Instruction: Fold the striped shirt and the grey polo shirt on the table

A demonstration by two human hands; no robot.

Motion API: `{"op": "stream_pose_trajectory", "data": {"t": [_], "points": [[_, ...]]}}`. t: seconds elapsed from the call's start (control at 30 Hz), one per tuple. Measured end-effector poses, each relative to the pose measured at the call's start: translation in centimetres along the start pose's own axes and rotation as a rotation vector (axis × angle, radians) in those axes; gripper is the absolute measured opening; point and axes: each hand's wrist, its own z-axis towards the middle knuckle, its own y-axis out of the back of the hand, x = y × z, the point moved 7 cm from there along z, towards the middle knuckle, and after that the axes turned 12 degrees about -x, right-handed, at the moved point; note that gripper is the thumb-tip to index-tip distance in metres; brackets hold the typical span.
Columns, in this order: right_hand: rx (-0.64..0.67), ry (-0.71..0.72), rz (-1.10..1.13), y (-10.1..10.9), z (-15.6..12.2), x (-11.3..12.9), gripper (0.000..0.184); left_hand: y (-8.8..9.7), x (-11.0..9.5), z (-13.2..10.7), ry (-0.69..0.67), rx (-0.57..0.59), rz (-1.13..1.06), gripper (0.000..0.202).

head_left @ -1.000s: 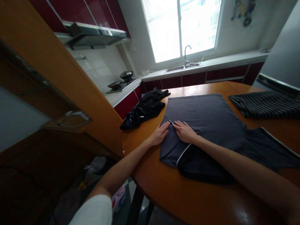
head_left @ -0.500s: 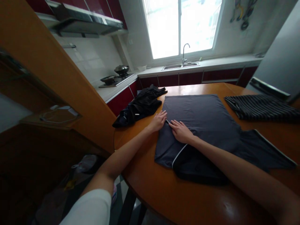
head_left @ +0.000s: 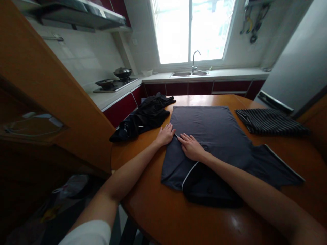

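Observation:
A dark grey shirt (head_left: 212, 126) lies spread on the wooden table, its black collar with white trim toward me. One sleeve with a white-edged cuff sticks out to the right; the left side is folded inward. My left hand (head_left: 165, 134) rests on the shirt's left edge, fingers stretched out. Just to its right, my right hand (head_left: 191, 147) lies flat on the folded part, palm down with fingers extended. Between the two hands a short piece of white trim shows. Neither hand grips the cloth.
A crumpled black garment (head_left: 145, 117) lies at the table's left edge. On the right is a folded striped garment (head_left: 270, 121). The round wooden table (head_left: 158, 217) stands before a counter with a sink (head_left: 190, 74) and a stove (head_left: 116, 85). A wooden partition (head_left: 63, 102) rises at left.
The camera view has shifted, so the room and table appear a little further left and lower. Both hands stay at nearly the same place on the shirt, which looks unchanged.

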Motion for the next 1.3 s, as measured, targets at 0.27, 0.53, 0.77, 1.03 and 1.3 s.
{"op": "stream_pose_trajectory", "data": {"t": [0.27,0.53,0.77,1.03,1.3], "points": [[-0.098,-0.064,0.159,0.7,0.8,-0.8,0.045,0.1,-3.5,-1.6,-0.257,0.057,-0.056,0.053],[-0.183,-0.151,0.231,0.9,0.8,-1.9,0.039,1.0,1.9,0.1,-0.059,0.052,-0.132,0.062],[-0.183,-0.138,0.238,0.8,0.8,-1.8,0.039,0.2,4.1,-0.4,-0.099,0.13,-0.161,0.077],[-0.174,-0.13,0.229,1.0,0.6,-1.6,0.04,1.0,5.6,-1.0,-0.061,0.222,-0.102,0.102],[-0.163,-0.127,0.221,1.3,0.5,-1.3,0.041,1.1,5.9,-1.0,-0.025,0.267,-0.092,0.082]]}}
